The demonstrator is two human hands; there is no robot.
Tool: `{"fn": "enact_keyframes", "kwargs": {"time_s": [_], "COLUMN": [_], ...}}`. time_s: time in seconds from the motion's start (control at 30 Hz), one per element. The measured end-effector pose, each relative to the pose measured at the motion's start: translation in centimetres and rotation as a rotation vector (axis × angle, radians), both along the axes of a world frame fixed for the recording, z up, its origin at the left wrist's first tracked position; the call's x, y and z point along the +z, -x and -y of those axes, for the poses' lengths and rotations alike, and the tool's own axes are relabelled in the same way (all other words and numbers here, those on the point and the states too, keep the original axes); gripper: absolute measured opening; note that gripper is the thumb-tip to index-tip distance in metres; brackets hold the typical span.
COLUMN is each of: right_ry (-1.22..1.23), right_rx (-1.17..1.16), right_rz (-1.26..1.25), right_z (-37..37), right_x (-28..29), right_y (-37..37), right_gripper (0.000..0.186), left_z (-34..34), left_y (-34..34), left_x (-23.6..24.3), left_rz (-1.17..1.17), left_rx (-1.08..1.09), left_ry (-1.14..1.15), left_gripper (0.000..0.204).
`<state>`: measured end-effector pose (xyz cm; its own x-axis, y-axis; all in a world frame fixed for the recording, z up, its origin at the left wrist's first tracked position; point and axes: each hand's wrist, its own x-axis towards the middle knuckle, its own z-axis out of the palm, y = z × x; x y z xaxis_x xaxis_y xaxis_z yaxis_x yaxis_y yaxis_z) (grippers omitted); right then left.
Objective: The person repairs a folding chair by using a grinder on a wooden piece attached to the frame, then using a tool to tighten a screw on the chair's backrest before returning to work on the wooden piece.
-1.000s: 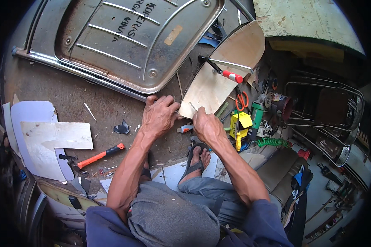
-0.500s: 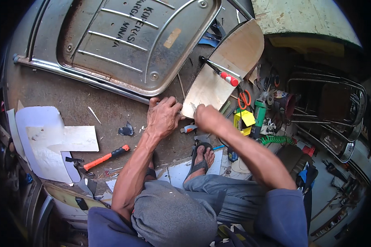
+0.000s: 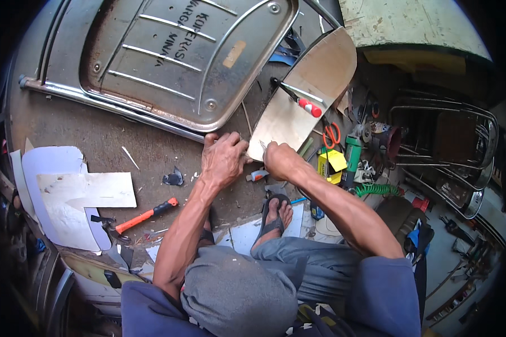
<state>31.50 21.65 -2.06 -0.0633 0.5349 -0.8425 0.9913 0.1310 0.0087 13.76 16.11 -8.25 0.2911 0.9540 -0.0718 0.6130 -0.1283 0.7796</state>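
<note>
A long pale board with rounded end lies slanted at the centre, a red-handled bar clamp across it. My left hand has bent fingers at the board's lower-left corner, beside the chrome tube of a metal chair; what they grip is hidden. My right hand is closed on a thin pale tool at the board's lower end, too small to identify. The chair's rusty metal back lies above my left hand. A small orange-and-grey tool lies just below the board.
An orange-handled hammer and cut white sheets lie left. Orange scissors, a yellow box, a green grinder and a green coiled hose are right, stacked chrome chair frames beyond. My sandalled foot is below.
My right forearm has swung out to the right, its hand still at the board's lower end. My left hand has stayed at the corner. The whole view has shifted slightly.
</note>
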Motion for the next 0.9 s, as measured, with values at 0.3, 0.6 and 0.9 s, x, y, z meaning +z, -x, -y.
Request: {"fn": "enact_keyframes", "kwargs": {"time_s": [0.3, 0.6, 0.9], "right_ry": [0.165, 0.565, -0.435], "right_rx": [0.316, -0.269, -0.339], "right_rz": [-0.093, 0.158, -0.222], "right_z": [-2.7, -1.7, 6.2], "right_x": [-1.1, -10.0, -1.8], "right_y": [-0.2, -5.1, -0.3], "right_gripper": [0.029, 0.033, 0.033], "left_z": [-0.1, -0.2, -0.2], "left_y": [0.2, -1.0, 0.2], "left_x": [-0.2, 1.3, 0.1], "left_rz": [-0.081, -0.003, -0.053], "left_rx": [-0.026, -0.067, -0.030], "left_ry": [-0.006, -0.046, 0.014], "left_gripper": [0.025, 0.023, 0.029]}}
